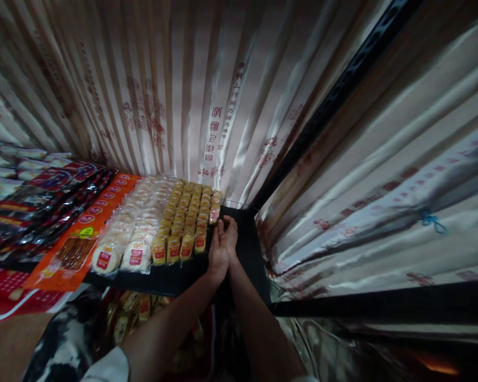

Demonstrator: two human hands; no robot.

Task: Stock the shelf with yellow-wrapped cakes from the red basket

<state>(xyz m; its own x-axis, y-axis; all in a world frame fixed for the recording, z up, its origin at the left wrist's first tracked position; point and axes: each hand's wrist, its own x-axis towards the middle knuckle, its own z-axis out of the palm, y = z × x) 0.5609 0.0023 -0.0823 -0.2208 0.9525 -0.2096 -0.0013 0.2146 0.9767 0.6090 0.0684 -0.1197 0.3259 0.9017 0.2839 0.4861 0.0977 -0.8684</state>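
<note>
My left hand (218, 254) and my right hand (230, 233) are close together over the right end of a black shelf (245, 249). The left fingers stretch forward beside rows of small yellow-wrapped snack packets (181, 217). My right fingers bend slightly, their tips near the left ones, and I see nothing held in either hand. Just beyond the fingertips, a shorter row of yellow packets (215, 207) stands at the back. Its front packet shows a pale, reddish label. The palms are partly hidden.
Left of the yellow packets are white round cakes in clear wrap (137, 254), an orange snack bag (77, 249) and dark packages (27, 207). Below the shelf, more yellow packets (121, 323) lie in a container. A pleated printed curtain (191, 95) and a black post (302, 138) stand behind.
</note>
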